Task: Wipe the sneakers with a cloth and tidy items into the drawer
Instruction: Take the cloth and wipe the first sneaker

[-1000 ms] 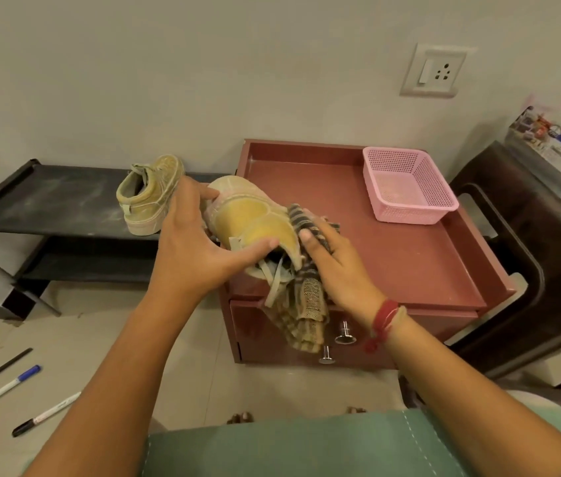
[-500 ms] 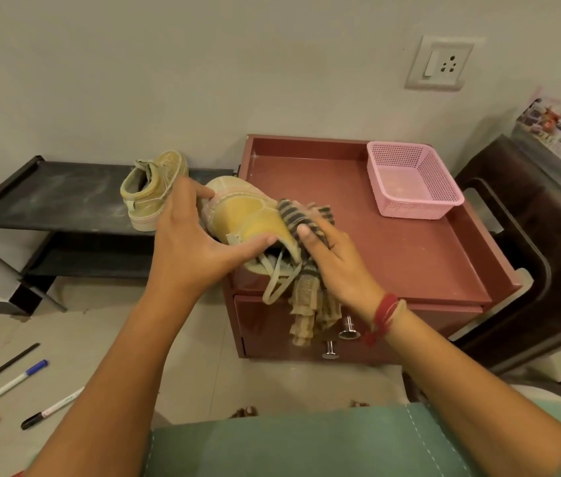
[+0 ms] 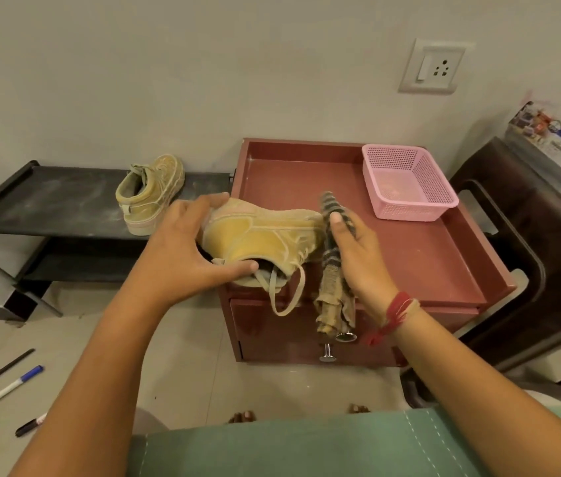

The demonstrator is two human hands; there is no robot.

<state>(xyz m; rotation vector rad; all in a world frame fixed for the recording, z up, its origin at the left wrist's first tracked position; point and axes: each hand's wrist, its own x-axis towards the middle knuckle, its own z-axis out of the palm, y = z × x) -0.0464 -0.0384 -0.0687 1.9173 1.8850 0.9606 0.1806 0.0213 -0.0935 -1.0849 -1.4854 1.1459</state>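
The left hand point(image 3: 182, 259) grasps the heel end of a worn yellow suede sneaker point(image 3: 265, 235), fingers over the sole side and thumb at the collar. The shoe is held on its side above the front-left corner of a reddish-brown cabinet with a tray-like top point(image 3: 392, 256), and its pale laces point(image 3: 286, 297) dangle. The right hand point(image 3: 358, 263) grips a striped brown-and-black cloth point(image 3: 332, 280), pressing its upper end against the toe of the shoe while the rest hangs down in front of the cabinet's closed drawer point(image 3: 272, 332), just above 2 metal knobs point(image 3: 328, 354).

The matching second yellow sneaker point(image 3: 150, 197) stands upright on a dusty black low shelf point(image 3: 48, 201) to the left of the cabinet. A pink perforated plastic basket point(image 3: 409, 208) sits in the far-right corner of the tray top. On the tiled floor at the left lie a black pencil point(image 3: 0, 372), a white pen with a blue cap point(image 3: 7, 390) and a black-capped marker point(image 3: 29, 426), near one another.
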